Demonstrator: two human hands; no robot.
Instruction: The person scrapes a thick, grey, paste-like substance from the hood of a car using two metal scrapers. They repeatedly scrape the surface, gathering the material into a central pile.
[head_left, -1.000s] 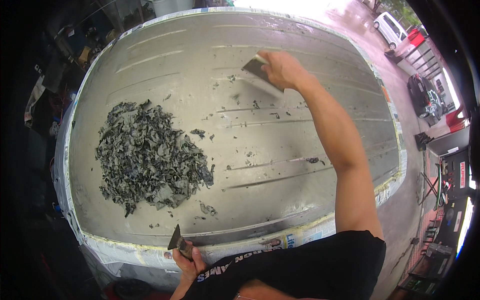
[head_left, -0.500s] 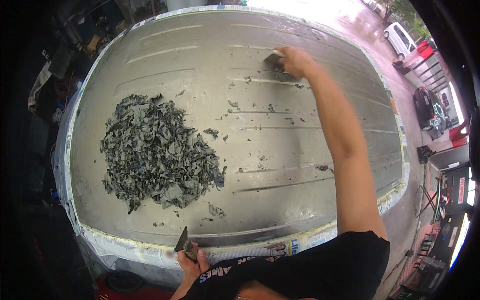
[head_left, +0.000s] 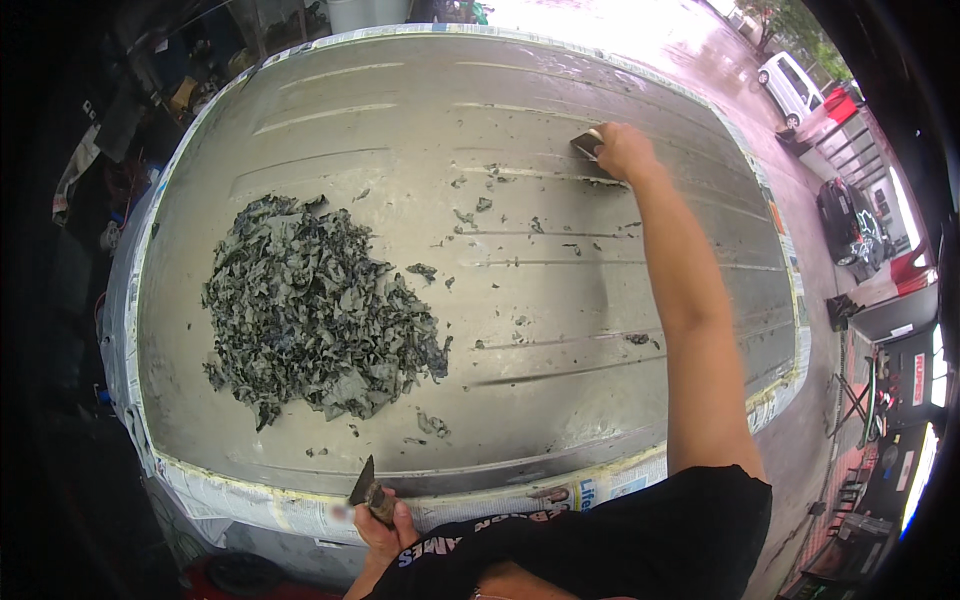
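Note:
Before me lies a broad vehicle roof (head_left: 540, 290), dull grey-beige with raised ribs. My right hand (head_left: 628, 152) reaches to its far right part, gripping a flat, dark scraper (head_left: 586, 145) held low against the surface. Close to the near edge, my left hand (head_left: 385, 537) is wrapped round the handle of a putty knife (head_left: 364, 480), its dark blade pointing up and away from me. A large heap of grey paint flakes (head_left: 320, 310) covers the left middle of the roof. Smaller scraps (head_left: 485, 204) lie scattered between the heap and my right hand.
Newspaper and yellowish tape (head_left: 300, 497) border the roof. Dark clutter stands at the left. Beyond the right side are a white van (head_left: 792, 85), a dark car (head_left: 850, 220) and shelves with tools (head_left: 865, 500). Something red (head_left: 245, 575) sits low at the near left.
My right hand and its scraper have moved right and a little nearer to me across the roof. My left hand keeps the putty knife in about the same place. The view has shifted slightly.

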